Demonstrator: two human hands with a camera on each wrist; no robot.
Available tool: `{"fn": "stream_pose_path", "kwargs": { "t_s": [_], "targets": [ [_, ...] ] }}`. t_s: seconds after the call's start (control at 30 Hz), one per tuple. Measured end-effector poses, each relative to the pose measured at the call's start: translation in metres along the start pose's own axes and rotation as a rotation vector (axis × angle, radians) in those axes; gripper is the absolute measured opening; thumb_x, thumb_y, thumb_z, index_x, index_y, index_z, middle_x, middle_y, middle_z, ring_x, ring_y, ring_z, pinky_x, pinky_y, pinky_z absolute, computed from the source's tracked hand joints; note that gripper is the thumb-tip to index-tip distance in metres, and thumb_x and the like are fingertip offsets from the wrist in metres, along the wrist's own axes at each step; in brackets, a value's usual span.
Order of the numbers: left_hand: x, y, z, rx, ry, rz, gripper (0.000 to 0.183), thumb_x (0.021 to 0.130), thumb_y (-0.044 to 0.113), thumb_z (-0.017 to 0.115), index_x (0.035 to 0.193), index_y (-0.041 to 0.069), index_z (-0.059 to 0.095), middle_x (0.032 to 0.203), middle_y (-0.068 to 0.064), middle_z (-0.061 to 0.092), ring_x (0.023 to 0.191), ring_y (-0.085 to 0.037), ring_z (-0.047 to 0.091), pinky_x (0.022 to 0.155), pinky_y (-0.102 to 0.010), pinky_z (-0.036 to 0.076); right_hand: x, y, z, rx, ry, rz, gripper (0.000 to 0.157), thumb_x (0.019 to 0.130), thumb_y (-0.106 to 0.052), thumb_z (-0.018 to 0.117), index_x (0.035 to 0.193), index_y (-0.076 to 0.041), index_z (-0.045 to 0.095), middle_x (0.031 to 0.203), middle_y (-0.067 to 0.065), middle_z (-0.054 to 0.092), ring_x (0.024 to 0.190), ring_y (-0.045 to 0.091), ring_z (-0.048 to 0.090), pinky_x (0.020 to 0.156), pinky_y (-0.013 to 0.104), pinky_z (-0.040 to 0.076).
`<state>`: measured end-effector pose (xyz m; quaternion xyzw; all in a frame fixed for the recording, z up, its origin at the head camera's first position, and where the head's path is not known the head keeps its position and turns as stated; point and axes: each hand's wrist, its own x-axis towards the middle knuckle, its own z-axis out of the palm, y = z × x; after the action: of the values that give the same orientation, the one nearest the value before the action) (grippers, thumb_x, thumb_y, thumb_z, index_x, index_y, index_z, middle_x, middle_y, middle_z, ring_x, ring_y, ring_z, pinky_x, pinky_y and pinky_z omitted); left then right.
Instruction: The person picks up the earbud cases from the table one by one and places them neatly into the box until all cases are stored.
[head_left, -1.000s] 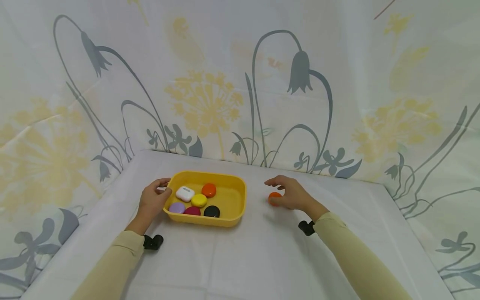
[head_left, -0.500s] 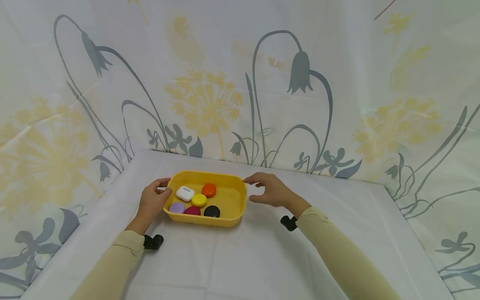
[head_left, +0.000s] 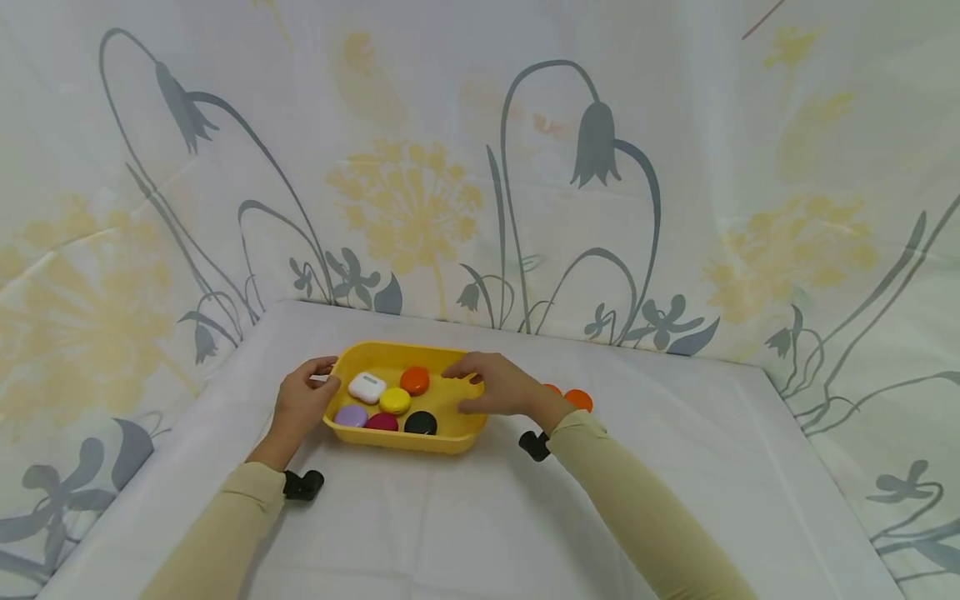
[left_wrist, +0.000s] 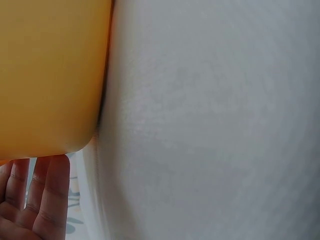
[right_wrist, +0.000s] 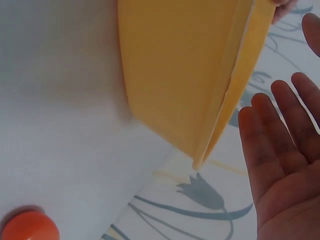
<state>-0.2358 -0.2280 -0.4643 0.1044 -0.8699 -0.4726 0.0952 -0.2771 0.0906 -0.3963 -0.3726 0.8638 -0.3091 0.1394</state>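
White desk (head_left: 450,533) stood before a pale, creased backdrop (head_left: 465,50) printed with grey bellflowers (head_left: 597,137) and yellow blooms (head_left: 408,204). Backdrop flanked both sides. Light was soft.

White surface (head_left: 420,525): yellow tray (head_left: 408,443) (plus orange discs (head_left: 579,401))

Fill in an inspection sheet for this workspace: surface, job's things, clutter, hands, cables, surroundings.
Surface: white cloth, lightly creased
Job's things: yellow tray holding white case, orange disc, yellow disc, lilac disc, crimson disc and black disc; two orange pieces outside it, one mostly hidden
Clutter: nothing seen
Hands: left hand at the tray's left end; right hand over its right end, palm empty
Cables: nothing seen
Surroundings: floral backdrop behind and at both sides
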Motion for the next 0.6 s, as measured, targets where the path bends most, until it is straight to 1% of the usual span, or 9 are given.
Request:
{"fn": "stream_pose_path", "kwargs": {
  "t_s": [0.13,0.27,0.43,0.47,0.6],
  "targets": [
    [0.0,0.0,0.0,0.003,0.002,-0.001,0.042,0.092,0.022,0.055,0.132,0.011,0.058,0.126,-0.015,0.06,0.1,-0.028,0.06,0.069,-0.017,0.047,0.006,-0.001,0.009,0.008,-0.023,-0.03,0.046,0.083,-0.012,0.072,0.127,-0.004,0.06,0.128,0.015,0.061,0.118,0.033,0.055,0.099,0.045,0.047],
    [0.0,0.0,0.001,0.009,0.006,0.003,0.042,0.091,0.022,0.055,0.132,0.011,0.058,0.125,-0.015,0.06,0.1,-0.027,0.059,0.069,-0.017,0.047,0.009,-0.003,0.015,0.012,-0.042,-0.023,0.045,0.083,-0.01,0.072,0.126,-0.002,0.061,0.127,0.013,0.061,0.118,0.031,0.055,0.099,0.045,0.047],
    [0.001,0.0,0.002,0.019,0.013,0.009,0.042,0.091,0.024,0.055,0.132,0.011,0.058,0.125,-0.016,0.061,0.098,-0.027,0.06,0.068,-0.016,0.047,0.013,-0.003,0.022,-0.007,-0.072,0.026,0.043,0.083,-0.011,0.072,0.125,-0.007,0.063,0.126,0.007,0.061,0.116,0.024,0.054,0.1,0.04,0.047],
    [0.001,0.0,0.002,0.018,0.015,0.007,0.043,0.091,0.024,0.055,0.132,0.011,0.058,0.125,-0.016,0.061,0.098,-0.027,0.06,0.068,-0.016,0.047,0.014,-0.002,0.024,-0.016,-0.077,0.028,0.042,0.083,-0.012,0.072,0.125,-0.008,0.063,0.126,0.006,0.061,0.115,0.022,0.054,0.1,0.039,0.047],
    [0.0,-0.001,0.002,0.022,0.013,-0.001,0.043,0.092,0.024,0.055,0.132,0.011,0.058,0.125,-0.015,0.06,0.099,-0.027,0.06,0.069,-0.015,0.047,0.018,0.0,0.029,-0.032,-0.088,0.012,0.042,0.083,-0.011,0.072,0.123,-0.008,0.063,0.126,0.006,0.062,0.117,0.024,0.054,0.1,0.041,0.047]
  ]
}}
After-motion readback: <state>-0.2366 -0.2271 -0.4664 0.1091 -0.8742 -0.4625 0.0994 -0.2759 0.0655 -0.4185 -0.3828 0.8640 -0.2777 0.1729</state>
